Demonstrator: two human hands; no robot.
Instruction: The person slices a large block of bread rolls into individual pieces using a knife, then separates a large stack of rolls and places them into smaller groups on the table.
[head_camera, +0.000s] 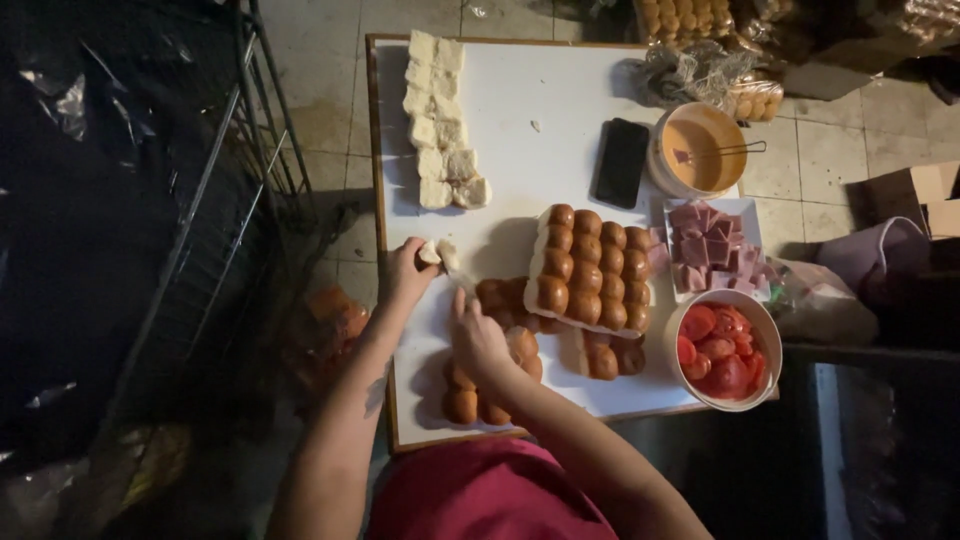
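Left hand (403, 275) gripping split bun (437, 254), right hand (478, 335) just beside.

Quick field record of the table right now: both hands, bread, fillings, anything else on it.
left hand: holds a split bun piece
right hand: over the bun clusters, grip unclear
bun slab: table centre
cut bun rows: far left
ham squares: right edge
tomato bowl: near right
sauce bowl: far right
phone: beside sauce bowl
table: white top

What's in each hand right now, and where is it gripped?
The left hand pinches a split bun by its near end. The right hand rests on the brown buns; whether it grips anything cannot be told.
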